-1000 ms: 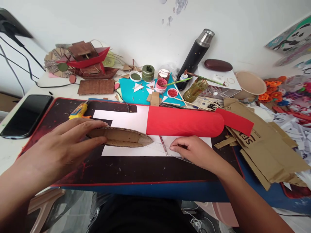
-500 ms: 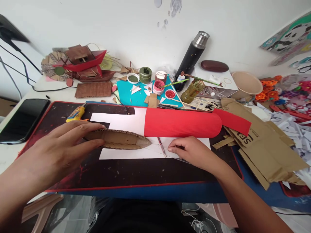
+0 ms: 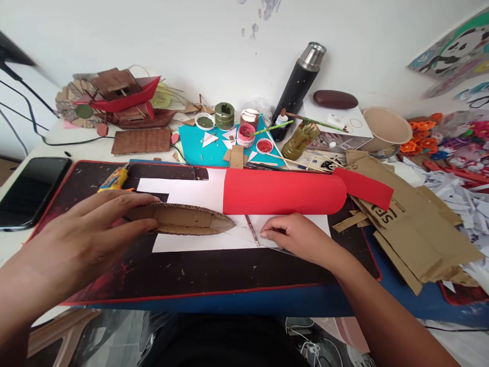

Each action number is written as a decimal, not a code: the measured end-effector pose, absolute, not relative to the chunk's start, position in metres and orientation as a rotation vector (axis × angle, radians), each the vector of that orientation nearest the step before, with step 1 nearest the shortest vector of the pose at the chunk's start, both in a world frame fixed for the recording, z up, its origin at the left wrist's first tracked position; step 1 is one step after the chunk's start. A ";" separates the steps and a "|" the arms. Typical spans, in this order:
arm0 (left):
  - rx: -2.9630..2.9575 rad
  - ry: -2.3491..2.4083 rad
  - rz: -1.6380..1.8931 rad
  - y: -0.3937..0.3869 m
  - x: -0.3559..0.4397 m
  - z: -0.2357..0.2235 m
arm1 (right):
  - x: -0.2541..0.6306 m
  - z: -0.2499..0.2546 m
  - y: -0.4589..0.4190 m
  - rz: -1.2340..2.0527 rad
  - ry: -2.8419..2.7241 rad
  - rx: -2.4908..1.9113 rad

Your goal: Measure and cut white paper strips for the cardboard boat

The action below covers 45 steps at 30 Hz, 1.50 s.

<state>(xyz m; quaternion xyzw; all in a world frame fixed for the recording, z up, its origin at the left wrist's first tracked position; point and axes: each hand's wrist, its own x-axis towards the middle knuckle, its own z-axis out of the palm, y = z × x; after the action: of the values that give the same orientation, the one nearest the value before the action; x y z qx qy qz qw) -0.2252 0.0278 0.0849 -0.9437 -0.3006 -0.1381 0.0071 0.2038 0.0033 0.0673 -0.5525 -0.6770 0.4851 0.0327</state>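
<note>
Almost nothing has shifted over the last second: the view has drifted so that everything sits slightly further left, but the hands and what lies between them keep the same arrangement. The left hand (image 3: 82, 232) is still clamped on the left end of a boat-shaped cardboard hull (image 3: 187, 220), fingers over the far rim and thumb at the near side. The hull's open side is in view and its pointed tip aims right, over the white paper (image 3: 179, 244), left of centre and towards the front edge of the tabletop (image 3: 89, 148). The right hand (image 3: 301, 237) has stayed low over the paper's right part, thumb and forefinger close together; whether they pinch anything cannot be told. The hands remain apart, with the hull's tip and a slanting pencil (image 3: 251, 229) between them. The red corrugated sheet (image 3: 282, 192), just beyond the right hand, has not moved against the paper either. So this looks like a steady pause, with the hull's position over the paper unchanged.
</note>
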 end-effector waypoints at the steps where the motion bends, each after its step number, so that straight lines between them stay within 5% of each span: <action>1: -2.958 -0.940 -0.440 0.028 -0.225 0.085 | 0.204 0.067 0.003 1.494 -2.082 -1.700; 39: -2.873 -0.967 -0.247 0.033 -0.227 0.052 | 0.200 0.064 -0.018 1.675 -1.693 -1.616; 45: -2.911 -1.171 -0.426 0.027 -0.222 0.050 | 0.196 0.056 -0.024 1.749 -1.613 -1.533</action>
<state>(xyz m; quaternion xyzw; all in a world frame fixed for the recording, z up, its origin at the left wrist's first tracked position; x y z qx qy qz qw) -0.2225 0.0272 0.0498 -0.9193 -0.3698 -0.1345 -0.0123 0.1961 -0.0245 0.0562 -0.5350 -0.5631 0.6105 0.1551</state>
